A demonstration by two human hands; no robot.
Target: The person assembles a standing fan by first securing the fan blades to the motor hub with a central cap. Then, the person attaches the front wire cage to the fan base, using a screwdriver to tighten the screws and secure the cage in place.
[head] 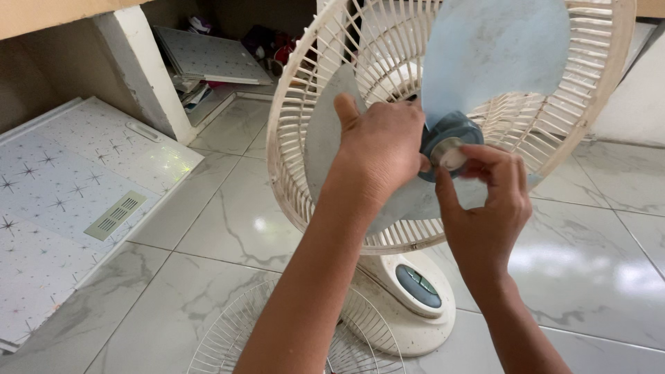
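A cream standing fan stands on the tiled floor with its rear grille (291,138) in place and pale blue blades (495,48) exposed. My left hand (377,149) is wrapped over a blade beside the blue hub (443,131), gripping it. My right hand (488,201) pinches the small whitish cap (451,156) at the hub's centre between thumb and fingers. The fan's round base (415,305) with a dark oval control panel sits below my arms.
The detached front grille (228,339) lies flat on the floor by the base. Patterned ceiling panels (62,180) lie on the left, with more panels (208,55) and clutter behind a white pillar (142,69). Marble-look tiles (596,256) spread to the right.
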